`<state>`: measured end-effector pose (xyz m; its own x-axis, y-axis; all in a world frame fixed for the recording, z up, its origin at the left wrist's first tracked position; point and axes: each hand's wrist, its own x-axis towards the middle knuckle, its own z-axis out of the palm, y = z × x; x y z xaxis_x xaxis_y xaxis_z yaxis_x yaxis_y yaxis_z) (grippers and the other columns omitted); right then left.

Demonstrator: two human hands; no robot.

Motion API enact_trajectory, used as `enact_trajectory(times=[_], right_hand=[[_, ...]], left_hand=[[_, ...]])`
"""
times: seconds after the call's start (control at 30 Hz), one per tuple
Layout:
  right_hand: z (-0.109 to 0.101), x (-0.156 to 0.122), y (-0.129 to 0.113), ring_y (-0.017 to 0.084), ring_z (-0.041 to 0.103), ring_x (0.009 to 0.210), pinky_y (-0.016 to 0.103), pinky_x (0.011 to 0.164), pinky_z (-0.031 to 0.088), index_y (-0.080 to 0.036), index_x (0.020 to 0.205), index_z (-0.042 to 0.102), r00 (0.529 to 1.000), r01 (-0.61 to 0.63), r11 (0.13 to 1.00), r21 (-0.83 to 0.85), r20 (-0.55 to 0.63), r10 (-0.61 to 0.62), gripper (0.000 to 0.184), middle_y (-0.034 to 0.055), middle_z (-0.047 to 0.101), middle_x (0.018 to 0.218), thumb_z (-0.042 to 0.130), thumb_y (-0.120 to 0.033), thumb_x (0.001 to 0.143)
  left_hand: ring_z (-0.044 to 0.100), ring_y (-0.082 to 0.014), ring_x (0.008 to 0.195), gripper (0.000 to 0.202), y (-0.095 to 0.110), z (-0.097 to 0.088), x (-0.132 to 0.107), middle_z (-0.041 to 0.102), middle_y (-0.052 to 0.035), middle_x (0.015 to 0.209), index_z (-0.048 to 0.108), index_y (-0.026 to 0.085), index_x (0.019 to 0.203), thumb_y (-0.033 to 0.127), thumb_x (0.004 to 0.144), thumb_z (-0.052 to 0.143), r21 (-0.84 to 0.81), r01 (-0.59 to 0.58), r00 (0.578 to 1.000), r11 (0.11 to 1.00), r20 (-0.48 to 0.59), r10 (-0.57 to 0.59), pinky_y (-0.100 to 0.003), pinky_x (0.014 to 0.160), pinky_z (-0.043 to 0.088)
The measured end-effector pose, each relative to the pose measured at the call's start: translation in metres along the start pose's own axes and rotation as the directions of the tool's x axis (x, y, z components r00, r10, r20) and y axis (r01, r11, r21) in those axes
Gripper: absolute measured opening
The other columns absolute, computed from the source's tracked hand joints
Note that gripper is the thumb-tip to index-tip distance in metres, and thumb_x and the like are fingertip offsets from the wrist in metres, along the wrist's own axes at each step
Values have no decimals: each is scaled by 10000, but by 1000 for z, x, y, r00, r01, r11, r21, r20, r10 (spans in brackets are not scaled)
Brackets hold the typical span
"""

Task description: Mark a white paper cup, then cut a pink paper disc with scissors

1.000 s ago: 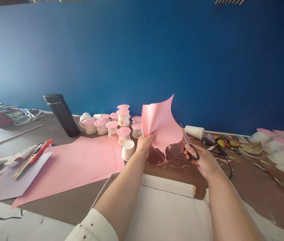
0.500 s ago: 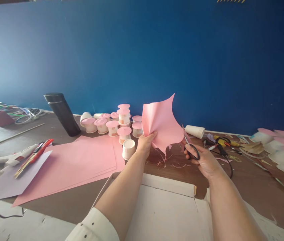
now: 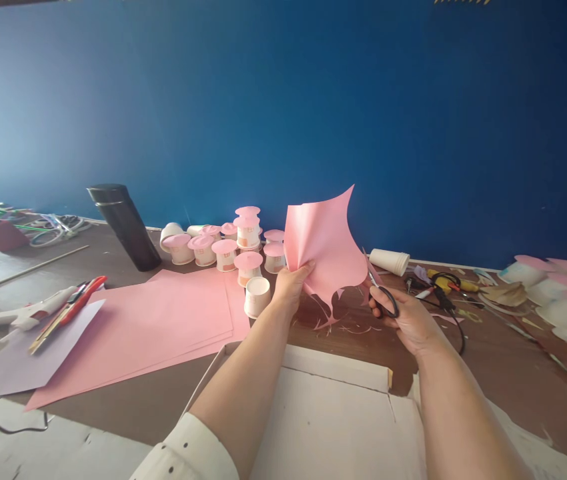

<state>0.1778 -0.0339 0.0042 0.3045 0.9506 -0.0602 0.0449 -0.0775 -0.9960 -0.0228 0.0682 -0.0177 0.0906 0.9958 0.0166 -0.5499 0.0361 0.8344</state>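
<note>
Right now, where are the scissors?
In the head view, the black-handled scissors are right of centre, in the right hand, blades up beside the right edge of the pink paper sheet in the left hand.

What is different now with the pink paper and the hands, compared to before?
The top of the pink sheet has shifted slightly right. Nothing was taken or let go: the left hand still holds the sheet, the right hand the scissors. The black bottle stayed in place.
</note>
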Motion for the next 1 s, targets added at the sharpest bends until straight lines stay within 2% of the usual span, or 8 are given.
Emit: enact_trajectory(times=[0.1, 0.3, 0.67, 0.8, 1.0], right_hand=[[1, -1, -2, 100, 510, 565, 184, 386, 241, -163, 709, 669, 1000, 7, 1000, -1, -12, -7, 415, 40, 620, 713, 785, -552, 622], [2, -2, -3, 104, 505, 552, 193, 382, 231, -164, 696, 668, 1000, 25, 1000, -8, -13, -25, 423, 44, 622, 707, 783, -562, 611], [2, -2, -4, 82, 486, 550, 166, 374, 241, -164, 680, 657, 999, 33, 999, 39, -19, -32, 408, 34, 597, 720, 796, -541, 611], [3, -4, -7, 78, 485, 555, 157, 369, 231, -161, 660, 650, 999, 50, 997, 55, -8, -50, 408, 37, 594, 729, 798, -538, 613], [4, -6, -9, 81, 484, 553, 154, 361, 233, -156, 675, 659, 998, 60, 996, 62, -5, -60, 414, 41, 584, 720, 799, -541, 608]], left_hand=[[663, -268, 927, 522, 1, 0, 0, 712, -144, 1026, 704, 115, 978, 406, 568, 845, 8, 2, 1000, 1000, 12, -2, -387, 855, 516], [670, -259, 873, 490, 3, 2, -3, 722, -136, 939, 706, 101, 928, 395, 562, 847, 17, 16, 1000, 1000, -22, -15, -388, 834, 520], [674, -260, 928, 478, 5, 5, -4, 708, -153, 1038, 687, 103, 977, 342, 591, 837, -92, 75, 997, 993, -21, -77, -401, 886, 526], [681, -258, 910, 478, 7, 8, -4, 712, -146, 1009, 676, 105, 985, 290, 579, 848, -163, 87, 994, 983, -57, -98, -408, 882, 537], [682, -267, 903, 471, 10, 11, -5, 720, -122, 902, 671, 104, 969, 249, 562, 858, -171, 101, 987, 980, -107, -120, -398, 865, 543]])
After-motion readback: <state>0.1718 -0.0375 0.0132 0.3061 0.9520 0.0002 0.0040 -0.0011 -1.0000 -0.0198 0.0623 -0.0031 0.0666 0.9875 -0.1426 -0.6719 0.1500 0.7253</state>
